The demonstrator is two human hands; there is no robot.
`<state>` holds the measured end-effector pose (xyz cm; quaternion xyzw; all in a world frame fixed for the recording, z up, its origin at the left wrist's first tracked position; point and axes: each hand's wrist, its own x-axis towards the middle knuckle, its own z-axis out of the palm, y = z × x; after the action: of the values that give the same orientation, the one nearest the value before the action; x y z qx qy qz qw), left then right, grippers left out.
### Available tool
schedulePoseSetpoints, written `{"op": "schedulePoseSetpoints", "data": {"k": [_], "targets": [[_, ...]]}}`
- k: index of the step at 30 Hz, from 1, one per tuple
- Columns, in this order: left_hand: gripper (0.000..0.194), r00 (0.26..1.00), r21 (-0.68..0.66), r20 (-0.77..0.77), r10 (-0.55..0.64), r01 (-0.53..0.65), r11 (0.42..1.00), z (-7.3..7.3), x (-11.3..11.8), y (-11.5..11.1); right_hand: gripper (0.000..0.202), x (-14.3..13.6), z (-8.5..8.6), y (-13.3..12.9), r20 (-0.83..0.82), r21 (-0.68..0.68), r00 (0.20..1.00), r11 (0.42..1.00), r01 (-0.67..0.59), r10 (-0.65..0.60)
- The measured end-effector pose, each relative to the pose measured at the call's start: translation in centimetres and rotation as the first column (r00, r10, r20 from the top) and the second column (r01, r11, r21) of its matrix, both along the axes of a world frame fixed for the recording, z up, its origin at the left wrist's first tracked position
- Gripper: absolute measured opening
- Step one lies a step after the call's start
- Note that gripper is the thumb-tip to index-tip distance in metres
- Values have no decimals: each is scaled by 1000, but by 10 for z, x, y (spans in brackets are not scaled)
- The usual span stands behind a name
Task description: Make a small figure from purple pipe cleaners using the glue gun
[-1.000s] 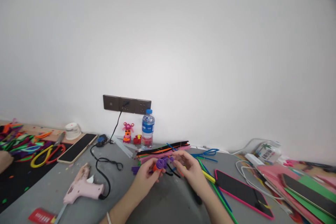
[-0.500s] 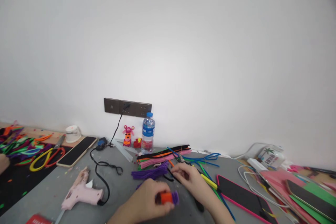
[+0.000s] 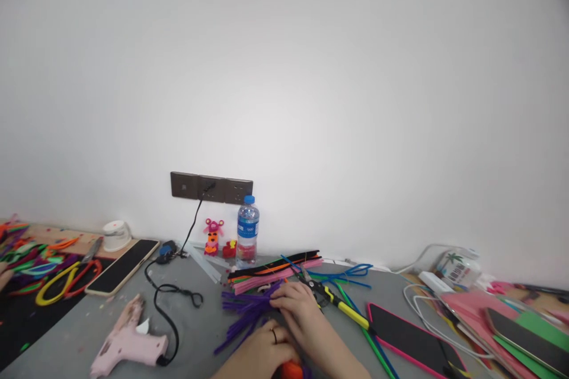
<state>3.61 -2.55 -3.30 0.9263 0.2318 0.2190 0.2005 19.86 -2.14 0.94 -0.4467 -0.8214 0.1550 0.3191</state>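
Purple pipe cleaners (image 3: 242,314) lie fanned out on the grey table in front of the bottle. At their right end my right hand (image 3: 296,303) rests with its fingers bent over them. My left hand (image 3: 267,346), with a ring on one finger, is curled round an orange and purple piece (image 3: 291,370) at the bottom edge, mostly hidden by the fingers. Black, orange and pink pipe cleaners (image 3: 275,272) lie just behind. Yellow-handled pliers (image 3: 347,311) are to the right of my right hand.
A pink glue gun (image 3: 128,343) and phone (image 3: 122,266) lie left, near scissors (image 3: 57,284). Behind stand a water bottle (image 3: 248,234) and small figure (image 3: 212,238). Right are a pink-edged phone (image 3: 413,340) and coloured sheets (image 3: 471,308). Another person's hand (image 3: 5,275) shows far left.
My right hand has moved left onto the purple pipe cleaners, which are now more spread out. My left hand has lowered with the orange and purple piece. The view has shifted slightly.
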Motion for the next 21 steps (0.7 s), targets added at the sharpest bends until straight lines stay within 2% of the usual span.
{"op": "schedulePoseSetpoints", "data": {"k": [3,6,9,12,14,16,17,19,21], "targets": [[30,1000,-7,-17,14,-14,1000,11,-2,-4,22,5,8,2,-94,33,995,999,39,-36],[35,998,-22,64,27,-25,999,27,-7,-7,13,12,17,3,-303,31,948,994,109,-94],[26,961,54,234,150,-167,984,44,-17,-4,16,21,19,4,-504,-48,847,985,168,-169],[20,870,193,433,235,-344,919,54,-30,5,22,29,16,7,-652,-137,721,972,191,-233],[17,784,166,534,317,-465,869,55,-38,11,26,32,15,10,-719,-167,650,969,181,-246],[15,711,63,555,432,-553,831,54,-43,15,29,32,14,11,-752,-177,613,970,165,-242],[14,681,54,570,461,-590,805,52,-43,16,30,31,13,12,-760,-177,605,971,159,-238],[23,708,108,532,465,-601,792,48,-42,17,30,28,13,12,-767,-173,601,975,142,-224],[40,771,167,449,452,-570,805,44,-38,17,31,25,15,12,-769,-178,604,978,110,-208]]}}
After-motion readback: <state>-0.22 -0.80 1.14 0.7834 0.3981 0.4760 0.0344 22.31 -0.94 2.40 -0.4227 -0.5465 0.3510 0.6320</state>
